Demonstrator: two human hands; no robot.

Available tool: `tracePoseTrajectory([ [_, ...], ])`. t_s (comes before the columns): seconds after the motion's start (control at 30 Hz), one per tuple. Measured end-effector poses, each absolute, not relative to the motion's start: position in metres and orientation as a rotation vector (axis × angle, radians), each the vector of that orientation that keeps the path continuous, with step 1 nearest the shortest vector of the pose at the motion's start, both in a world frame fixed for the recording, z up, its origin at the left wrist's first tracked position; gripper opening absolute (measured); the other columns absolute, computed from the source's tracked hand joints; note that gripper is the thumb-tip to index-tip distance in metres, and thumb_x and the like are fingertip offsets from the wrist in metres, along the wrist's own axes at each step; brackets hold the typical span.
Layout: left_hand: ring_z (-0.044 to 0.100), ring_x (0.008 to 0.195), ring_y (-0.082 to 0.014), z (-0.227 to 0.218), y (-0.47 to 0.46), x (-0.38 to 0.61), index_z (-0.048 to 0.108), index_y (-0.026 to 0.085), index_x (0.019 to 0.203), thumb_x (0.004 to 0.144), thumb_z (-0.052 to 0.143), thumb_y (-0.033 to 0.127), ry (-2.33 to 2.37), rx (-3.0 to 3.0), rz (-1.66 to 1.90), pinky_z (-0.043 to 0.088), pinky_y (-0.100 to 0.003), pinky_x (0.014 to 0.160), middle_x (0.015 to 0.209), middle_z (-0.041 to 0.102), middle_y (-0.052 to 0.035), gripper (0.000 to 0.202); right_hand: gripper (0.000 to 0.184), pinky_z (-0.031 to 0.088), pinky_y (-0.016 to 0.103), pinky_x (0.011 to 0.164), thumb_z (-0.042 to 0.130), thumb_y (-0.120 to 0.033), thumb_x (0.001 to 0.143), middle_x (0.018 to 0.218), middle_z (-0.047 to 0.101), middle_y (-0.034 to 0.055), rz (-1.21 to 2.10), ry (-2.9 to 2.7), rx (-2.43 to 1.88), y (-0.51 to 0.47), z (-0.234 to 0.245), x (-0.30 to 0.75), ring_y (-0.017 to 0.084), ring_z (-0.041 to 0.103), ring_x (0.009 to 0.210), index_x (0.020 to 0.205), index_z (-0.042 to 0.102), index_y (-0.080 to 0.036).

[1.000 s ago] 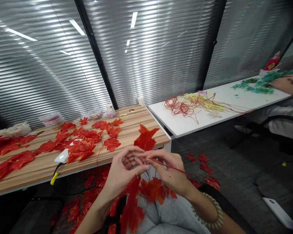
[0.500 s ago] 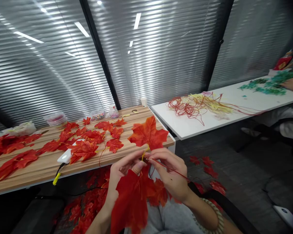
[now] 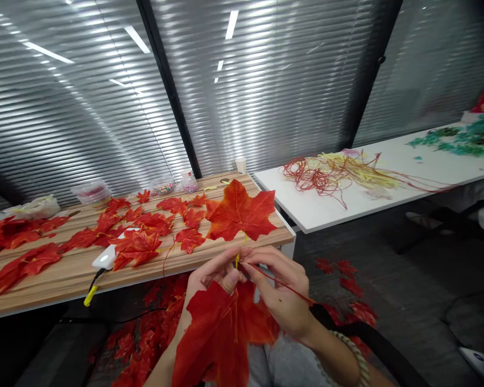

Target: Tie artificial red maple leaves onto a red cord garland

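My left hand (image 3: pixel 212 277) is closed in a pinch around the yellow stem (image 3: pixel 237 261) of artificial maple leaves. Opposite it, my right hand (image 3: pixel 284 287) pinches a thin red cord (image 3: pixel 280 281) close to that stem; the cord trails back over the fingers toward the wrist. One orange-red maple leaf (image 3: pixel 242 212) stands up above my fingertips. Larger red leaves (image 3: pixel 218 333) hang below, between my palms and over my lap. The exact spot where cord and stem meet is partly covered by my fingers.
Red leaves (image 3: pixel 139 248), a white device (image 3: pixel 105 259) and plastic tubs (image 3: pixel 92 192) lie on the wooden table (image 3: pixel 36 293). On the white table (image 3: pixel 306 217) are tangled red cords (image 3: pixel 317 177) and green foliage (image 3: pixel 455 142), near another person's hand. Fallen leaves (image 3: pixel 145 333) cover the floor.
The upper leaf has turned to face me more fully and spread wider. The hanging leaves have shifted left and down. Both hands keep their pinch, and the view has swung slightly left.
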State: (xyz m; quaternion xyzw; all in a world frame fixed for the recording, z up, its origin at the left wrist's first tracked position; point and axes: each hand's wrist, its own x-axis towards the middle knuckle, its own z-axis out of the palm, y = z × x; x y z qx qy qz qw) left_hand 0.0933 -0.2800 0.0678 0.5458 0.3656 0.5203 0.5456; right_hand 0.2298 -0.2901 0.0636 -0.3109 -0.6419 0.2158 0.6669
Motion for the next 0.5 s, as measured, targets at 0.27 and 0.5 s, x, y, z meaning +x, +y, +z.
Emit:
tracePoseTrajectory([
  [0.27, 0.063, 0.074, -0.0246, 0.064, -0.277, 0.096, 0.061, 0.028, 0.108, 0.065, 0.064, 0.050, 0.923, 1.294, 1.184, 0.051, -0.043, 0.074, 0.106, 0.063, -0.0036, 0.048, 0.011, 0.050, 0.028, 0.072, 0.055, -0.009, 0.078, 0.082, 0.064, 0.0049, 0.469, -1.430, -0.693, -0.284, 0.061, 0.229, 0.016, 0.061, 0.079, 0.080, 0.062, -0.017],
  [0.5, 0.056, 0.099, -0.0308, 0.120, -0.316, 0.112, 0.052, 0.029, 0.120, 0.075, 0.049, 0.054, 1.066, 1.406, 1.156, 0.047, -0.046, 0.084, 0.121, 0.053, -0.0012, 0.051, 0.013, 0.049, 0.026, 0.071, 0.054, -0.007, 0.077, 0.079, 0.063, 0.0037, 0.484, -1.418, -0.697, -0.282, 0.059, 0.225, 0.015, 0.060, 0.077, 0.080, 0.061, -0.017],
])
